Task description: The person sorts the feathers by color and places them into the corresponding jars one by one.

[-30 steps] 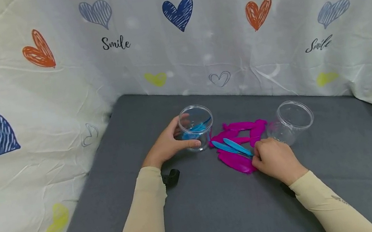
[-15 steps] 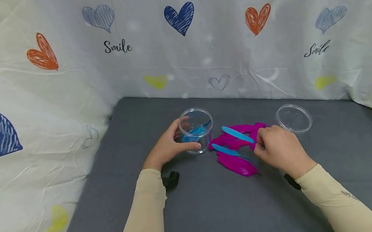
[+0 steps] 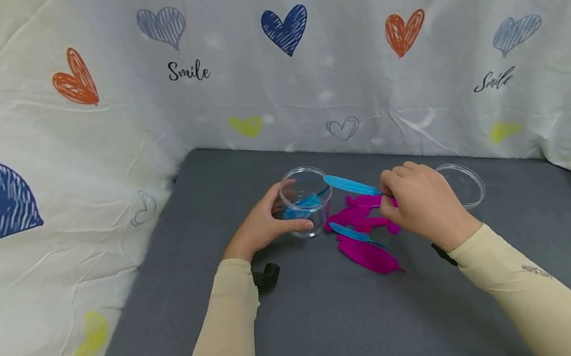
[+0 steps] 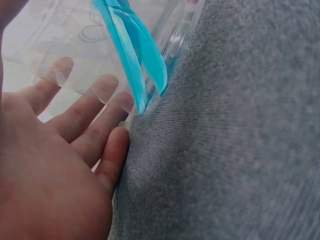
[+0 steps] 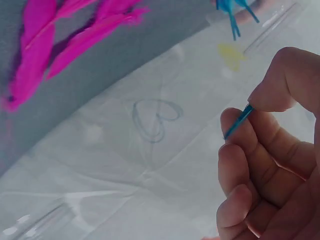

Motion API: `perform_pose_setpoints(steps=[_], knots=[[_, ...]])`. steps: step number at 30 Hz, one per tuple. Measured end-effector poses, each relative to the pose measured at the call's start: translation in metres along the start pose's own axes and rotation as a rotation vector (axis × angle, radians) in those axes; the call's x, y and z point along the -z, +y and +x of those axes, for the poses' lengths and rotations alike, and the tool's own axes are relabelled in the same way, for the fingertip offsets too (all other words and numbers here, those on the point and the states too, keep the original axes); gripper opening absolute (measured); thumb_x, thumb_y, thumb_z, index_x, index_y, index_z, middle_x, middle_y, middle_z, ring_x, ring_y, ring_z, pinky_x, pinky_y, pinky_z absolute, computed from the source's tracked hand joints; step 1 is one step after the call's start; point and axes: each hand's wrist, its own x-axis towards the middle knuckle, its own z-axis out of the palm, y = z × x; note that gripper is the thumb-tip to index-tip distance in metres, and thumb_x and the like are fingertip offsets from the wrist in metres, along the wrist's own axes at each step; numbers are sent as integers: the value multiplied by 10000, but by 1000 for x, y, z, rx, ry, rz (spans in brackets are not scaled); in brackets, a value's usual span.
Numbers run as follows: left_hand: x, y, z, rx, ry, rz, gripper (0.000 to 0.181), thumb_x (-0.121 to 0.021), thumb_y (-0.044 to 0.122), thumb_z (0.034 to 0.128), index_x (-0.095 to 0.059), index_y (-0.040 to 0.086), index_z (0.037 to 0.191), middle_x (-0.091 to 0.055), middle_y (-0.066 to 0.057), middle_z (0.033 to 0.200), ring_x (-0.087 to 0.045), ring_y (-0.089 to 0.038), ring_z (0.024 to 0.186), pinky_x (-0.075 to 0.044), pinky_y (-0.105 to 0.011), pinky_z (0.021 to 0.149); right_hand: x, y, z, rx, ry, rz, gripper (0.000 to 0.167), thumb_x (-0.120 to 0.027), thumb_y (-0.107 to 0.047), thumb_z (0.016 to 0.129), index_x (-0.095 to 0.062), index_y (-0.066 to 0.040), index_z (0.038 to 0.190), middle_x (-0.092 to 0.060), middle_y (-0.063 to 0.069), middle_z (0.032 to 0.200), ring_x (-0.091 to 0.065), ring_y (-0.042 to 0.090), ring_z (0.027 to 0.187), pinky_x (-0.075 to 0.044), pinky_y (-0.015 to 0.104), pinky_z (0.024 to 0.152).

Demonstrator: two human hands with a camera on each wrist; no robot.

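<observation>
My left hand (image 3: 259, 226) holds a clear plastic jar (image 3: 329, 211) standing on the table, thumb at its near side and fingers round the far side. Several blue feathers (image 3: 303, 205) lie inside the jar; the left wrist view shows blue feathers (image 4: 135, 55) through its wall. My right hand (image 3: 426, 205) pinches another blue feather (image 3: 351, 184) by its quill (image 5: 237, 121) between thumb and fingertips. That feather's tip reaches the jar's right rim in the head view. Below it, one blue feather (image 3: 350, 232) lies on magenta feathers (image 3: 369, 255).
A second clear jar (image 3: 483, 190) stands on the right, partly hidden behind my right hand. The grey cloth-covered table (image 3: 345, 332) extends toward me. A white curtain (image 3: 347, 73) printed with hearts rises along the back and left.
My right hand has picked a blue feather off the pile and raised it up and left toward the jar. My left hand and its jar stay in place.
</observation>
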Motion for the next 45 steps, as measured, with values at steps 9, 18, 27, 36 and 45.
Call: perform_pose_setpoints(steps=[9, 18, 27, 36, 45], knots=[[1, 2, -1, 3, -2, -6, 971, -948, 503, 815, -389, 493, 1609, -490, 38, 1611, -451, -266, 1545, -420, -594, 1247, -3, -11, 32, 100, -48, -45, 159, -620, 27, 813, -562, -108, 752, -502, 12, 683, -432, 209, 659, -373, 319, 607], [-1, 3, 0, -6, -5, -23, 1006, -960, 538, 783, -395, 475, 1613, -506, 46, 1599, -463, -261, 1533, -417, -585, 1250, -11, -20, 55, 215, -74, -85, 163, -646, 51, 815, -614, -100, 764, -552, 32, 708, -505, 250, 690, -391, 337, 635], [-2, 5, 0, -19, -14, -37, 1043, -961, 485, 804, -377, 370, 1660, -520, 6, 1594, -489, -263, 1505, -439, -569, 1233, -13, -25, 65, 283, -149, -145, 140, -727, 5, 897, -663, -108, 845, -594, 30, 799, -553, 245, 788, -410, 335, 695], [-1, 3, 1, -34, -12, -51, 995, -953, 442, 831, -384, 393, 1646, -545, 24, 1568, -519, -252, 1473, -471, -555, 1203, -13, -34, 83, 376, -128, -236, 95, -809, -51, 912, -772, -111, 975, -656, 50, 903, -546, 241, 835, -440, 349, 713], [-3, 3, 0, -22, -15, -59, 942, -937, 380, 865, -390, 421, 1631, -548, 45, 1549, -525, -241, 1454, -481, -555, 1180, -20, -41, 88, 417, -145, -285, 150, -877, -146, 911, -818, -125, 1047, -688, 56, 974, -590, 248, 907, -462, 353, 736]])
